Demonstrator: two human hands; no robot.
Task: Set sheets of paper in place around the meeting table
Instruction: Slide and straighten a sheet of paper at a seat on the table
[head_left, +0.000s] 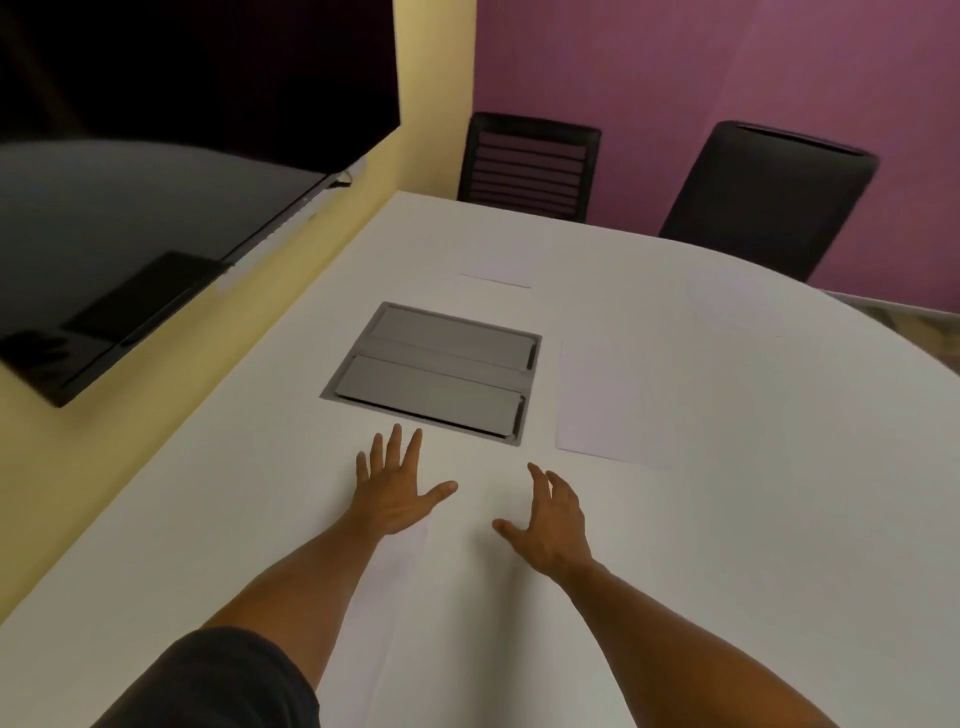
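Landmark: grey cable hatch (434, 371). Nearest, the left hand (396, 488) and right hand (550, 522) were seen spread open, nothing gripped, over a faint sheet (467, 545) on the near side of the hatch. Another sheet (613, 405) was seen just right of it, one more sheet (496, 270) beyond it. Risk: white paper on the white table (727, 519) could be skewed if pushed unevenly.

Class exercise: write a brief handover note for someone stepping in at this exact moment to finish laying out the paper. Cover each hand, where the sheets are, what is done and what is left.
Left hand: open, flat over the near sheet, holding nothing.
Right hand: open, fingers spread over that sheet.
Sheets: one right of the grey cable hatch, at; one before the left chair; a faint one before the right chair.
Done: four sheets down.
Left: square the near sheet; other seats are out of view.
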